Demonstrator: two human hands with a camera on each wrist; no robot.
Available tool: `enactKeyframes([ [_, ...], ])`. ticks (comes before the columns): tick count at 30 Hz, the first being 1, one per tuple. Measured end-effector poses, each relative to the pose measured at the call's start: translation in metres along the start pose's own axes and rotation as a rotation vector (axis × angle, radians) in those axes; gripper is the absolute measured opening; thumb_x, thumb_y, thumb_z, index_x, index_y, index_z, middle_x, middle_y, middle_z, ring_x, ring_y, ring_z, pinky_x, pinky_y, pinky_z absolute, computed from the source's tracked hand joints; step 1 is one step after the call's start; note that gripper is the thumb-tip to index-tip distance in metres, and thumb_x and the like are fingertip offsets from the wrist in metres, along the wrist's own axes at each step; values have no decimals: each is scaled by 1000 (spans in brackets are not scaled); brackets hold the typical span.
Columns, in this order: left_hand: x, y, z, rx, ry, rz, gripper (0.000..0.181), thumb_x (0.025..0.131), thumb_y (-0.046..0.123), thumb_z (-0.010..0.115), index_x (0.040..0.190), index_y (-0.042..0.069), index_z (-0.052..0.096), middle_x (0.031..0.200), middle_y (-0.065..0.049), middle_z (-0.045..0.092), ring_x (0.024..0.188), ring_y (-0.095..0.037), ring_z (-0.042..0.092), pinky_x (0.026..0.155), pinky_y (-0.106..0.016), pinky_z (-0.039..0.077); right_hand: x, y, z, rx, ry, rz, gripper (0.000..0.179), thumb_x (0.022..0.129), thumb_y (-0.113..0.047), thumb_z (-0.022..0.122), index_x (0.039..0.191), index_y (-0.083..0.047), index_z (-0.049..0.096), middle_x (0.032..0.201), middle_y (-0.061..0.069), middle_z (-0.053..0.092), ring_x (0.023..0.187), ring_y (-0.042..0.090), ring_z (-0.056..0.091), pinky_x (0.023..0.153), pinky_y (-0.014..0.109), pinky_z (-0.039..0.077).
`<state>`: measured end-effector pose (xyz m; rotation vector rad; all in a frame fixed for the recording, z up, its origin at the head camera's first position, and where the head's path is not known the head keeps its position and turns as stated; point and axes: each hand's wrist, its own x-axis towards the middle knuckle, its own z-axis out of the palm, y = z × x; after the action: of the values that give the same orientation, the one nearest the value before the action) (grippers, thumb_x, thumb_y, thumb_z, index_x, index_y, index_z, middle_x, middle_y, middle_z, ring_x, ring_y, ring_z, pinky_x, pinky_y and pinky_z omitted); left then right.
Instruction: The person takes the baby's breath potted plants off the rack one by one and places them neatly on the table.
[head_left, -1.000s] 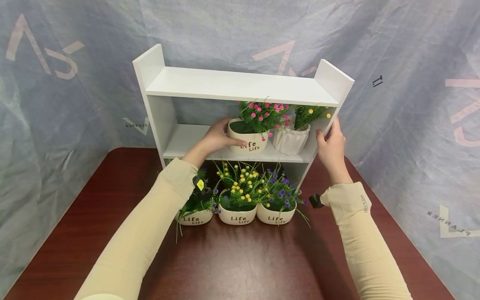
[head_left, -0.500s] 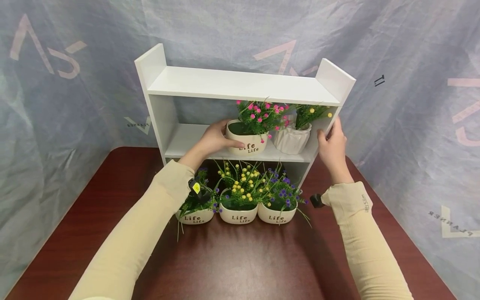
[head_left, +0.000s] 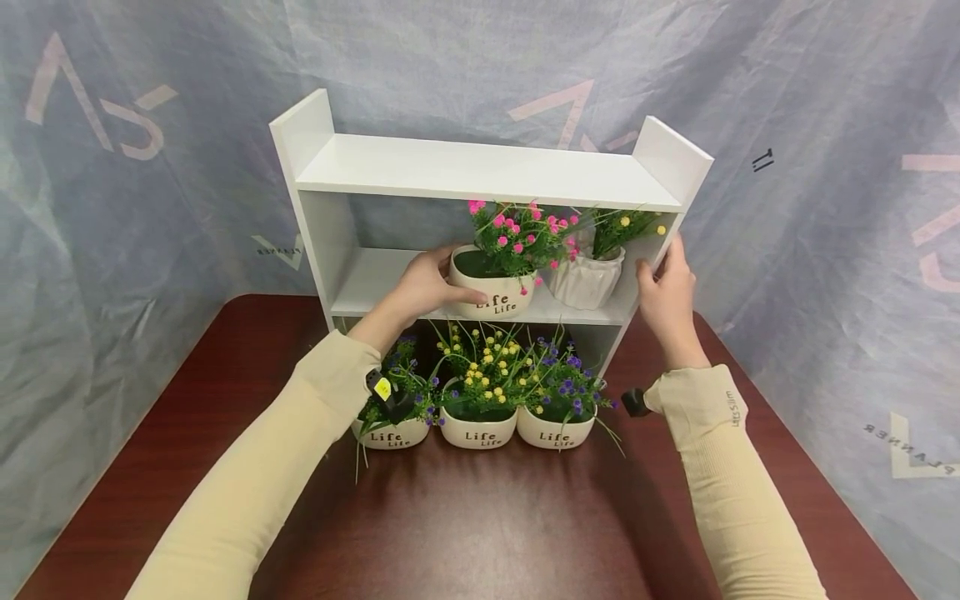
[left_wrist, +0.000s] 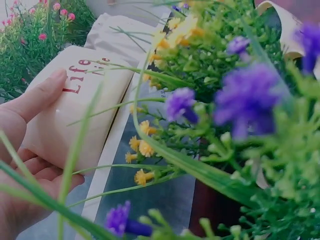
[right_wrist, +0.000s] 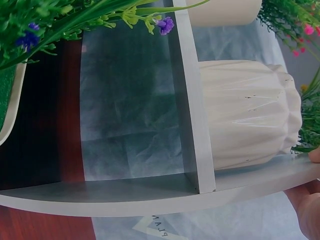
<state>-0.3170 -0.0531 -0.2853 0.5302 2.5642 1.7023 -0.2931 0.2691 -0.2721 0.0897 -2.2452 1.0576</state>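
My left hand [head_left: 426, 287] grips a cream oval flower pot [head_left: 480, 292] lettered "Life", its thumb over the front. Pink flowers [head_left: 517, 237] grow from this pot, which stands at the front edge of the middle shelf; whether it touches the board cannot be told. To its right on that shelf is a white fluted pot [head_left: 588, 279] with yellow flowers. With my right hand [head_left: 667, 292] I hold the right side panel of the white shelf unit [head_left: 487, 171], thumb on the inner side and fingers outside, as the right wrist view [right_wrist: 307, 200] partly shows.
Before the unit, three cream "Life" pots stand in a row on the dark red table [head_left: 450, 517]: a left pot [head_left: 393, 435] with purple flowers, a middle pot [head_left: 480, 432] with yellow, a right pot [head_left: 557, 432] with purple. A grey printed cloth [head_left: 187, 208] hangs behind.
My left hand has brought the pink-flowered pot slightly forward and down, a little to the left, toward the shelf's front edge. My right hand stays on the side panel.
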Motion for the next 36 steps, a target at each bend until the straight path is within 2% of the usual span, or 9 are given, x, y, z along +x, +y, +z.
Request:
enactKeyframes([
  [4,-5,2,1,-15,-3,-1,89,71,17,88,147,11,42,143,-8,52,133,-29,50,109,-38,47,-1,-1,0,0,0,4,45,97,-7,48,141,-8,41,132,26,57,119,42,58,95,56,53],
  [9,-13,5,1,-1,-15,-1,94,72,21,87,150,12,36,151,-9,44,140,-28,42,114,-38,42,-2,-1,0,-3,-1,2,46,96,-7,48,141,-7,41,131,26,57,119,42,58,94,57,53],
  [16,-25,11,2,-1,-17,43,96,70,22,88,151,14,36,156,-6,37,144,-23,36,120,-33,33,-3,-2,1,5,0,-4,47,96,-7,47,143,-8,40,132,26,57,120,42,57,94,57,53],
  [23,-42,19,0,-19,-22,51,93,68,21,90,147,16,42,152,-4,43,142,-22,40,117,-34,37,-3,-1,3,10,11,-7,47,95,-6,47,142,-8,41,130,27,57,119,42,58,95,55,53],
  [26,-49,21,-1,-34,-32,60,94,68,21,90,148,17,41,155,-3,39,144,-22,35,119,-34,34,-3,-1,4,12,10,-4,48,95,-6,47,143,-9,41,131,26,57,120,41,58,96,56,53],
  [36,-70,28,-6,-57,-46,88,96,68,22,90,149,25,39,157,0,34,145,-20,34,117,-34,36,-4,-1,4,15,-5,7,49,96,-7,46,145,-11,39,134,26,55,120,43,57,96,55,53],
])
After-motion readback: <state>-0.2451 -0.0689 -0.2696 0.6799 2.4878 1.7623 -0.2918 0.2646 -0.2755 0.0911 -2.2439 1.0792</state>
